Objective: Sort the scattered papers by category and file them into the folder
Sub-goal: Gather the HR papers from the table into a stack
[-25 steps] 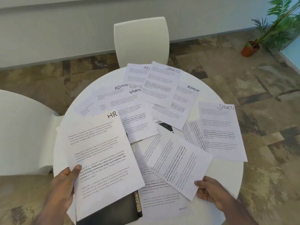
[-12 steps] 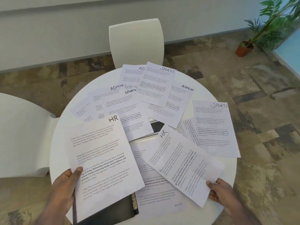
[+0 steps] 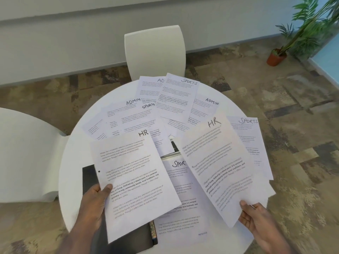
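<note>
**Two HR sheets up, the rest spread out**

I see one HR sheet [image 3: 132, 178] lifted at lower centre-left and another HR sheet [image 3: 218, 165] tilted at right. ADMIN and SPORTS papers [image 3: 176, 99] overlap across mid-frame. The dark folder [image 3: 126, 241] lies closed at the bottom, partly covered.

White sheets [image 3: 132, 173] everywhere, grey print with a few bold black lines, headings hand-lettered in black. The round counter [image 3: 73, 162] is white, both chairs [image 3: 156, 52] white too. A black folder [image 3: 88, 176] peeks out. The floor [image 3: 275, 107] is mottled brown, tan and grey. Green plant [image 3: 311, 24], terracotta pot [image 3: 276, 57], pale grey wall [image 3: 73, 33].
</note>
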`<action>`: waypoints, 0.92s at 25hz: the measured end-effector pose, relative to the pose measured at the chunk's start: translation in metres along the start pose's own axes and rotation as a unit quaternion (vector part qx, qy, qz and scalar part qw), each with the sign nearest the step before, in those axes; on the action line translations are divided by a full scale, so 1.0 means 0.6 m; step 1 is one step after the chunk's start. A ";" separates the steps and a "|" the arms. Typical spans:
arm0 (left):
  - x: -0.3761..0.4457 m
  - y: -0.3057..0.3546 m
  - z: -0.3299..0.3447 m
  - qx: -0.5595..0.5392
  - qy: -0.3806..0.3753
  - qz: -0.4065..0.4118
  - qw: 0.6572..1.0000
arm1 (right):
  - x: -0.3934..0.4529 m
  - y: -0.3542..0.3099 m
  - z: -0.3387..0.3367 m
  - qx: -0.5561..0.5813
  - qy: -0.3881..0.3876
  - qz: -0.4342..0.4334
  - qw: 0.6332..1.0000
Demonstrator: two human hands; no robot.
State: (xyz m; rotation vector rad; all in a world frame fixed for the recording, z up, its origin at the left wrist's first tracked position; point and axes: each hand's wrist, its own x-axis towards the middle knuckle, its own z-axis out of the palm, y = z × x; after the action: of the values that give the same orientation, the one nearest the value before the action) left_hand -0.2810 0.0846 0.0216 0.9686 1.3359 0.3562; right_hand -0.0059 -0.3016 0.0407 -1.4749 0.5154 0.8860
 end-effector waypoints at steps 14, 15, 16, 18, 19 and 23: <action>-0.060 -0.042 0.099 -0.053 -0.096 -0.061 0.992 | -0.071 0.120 0.262 -0.042 -0.040 0.024 0.998; -0.062 -0.045 0.099 -0.059 -0.089 -0.070 0.992 | -0.070 0.127 0.266 -0.049 -0.040 0.028 0.998; -0.062 -0.047 0.099 -0.061 -0.078 -0.079 0.992 | -0.070 0.131 0.269 -0.057 -0.042 0.030 0.997; -0.062 -0.051 0.100 -0.065 -0.058 -0.093 0.992 | -0.069 0.139 0.272 -0.078 -0.045 0.024 0.996; -0.063 -0.052 0.101 -0.070 -0.054 -0.100 0.991 | -0.068 0.141 0.272 -0.089 -0.043 0.020 0.995; -0.070 -0.051 0.109 -0.085 -0.056 -0.114 0.988 | -0.052 0.155 0.263 -0.112 -0.041 0.025 0.993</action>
State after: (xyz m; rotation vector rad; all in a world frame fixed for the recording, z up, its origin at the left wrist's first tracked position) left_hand -0.2404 0.0116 0.0215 0.6748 1.2771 0.2334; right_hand -0.1304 -0.1656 0.0185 -1.6255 0.4025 1.0661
